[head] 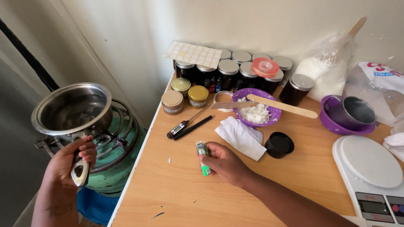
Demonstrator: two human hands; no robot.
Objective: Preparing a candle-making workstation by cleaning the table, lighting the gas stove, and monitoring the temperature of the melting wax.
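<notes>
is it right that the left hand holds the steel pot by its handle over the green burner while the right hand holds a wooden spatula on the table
Not quite. In the head view the right hand holds a small green lighter over the table, not a wooden spatula; the wooden spatula rests across the purple bowl. The rest stands: the left hand holds the steel pot by its handle over the green burner.

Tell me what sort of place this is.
Likely a home craft corner, perhaps for candle making: a wooden table holds lidded dark jars, a purple bowl of white flakes and a kitchen scale, beside a small gas burner.
</notes>
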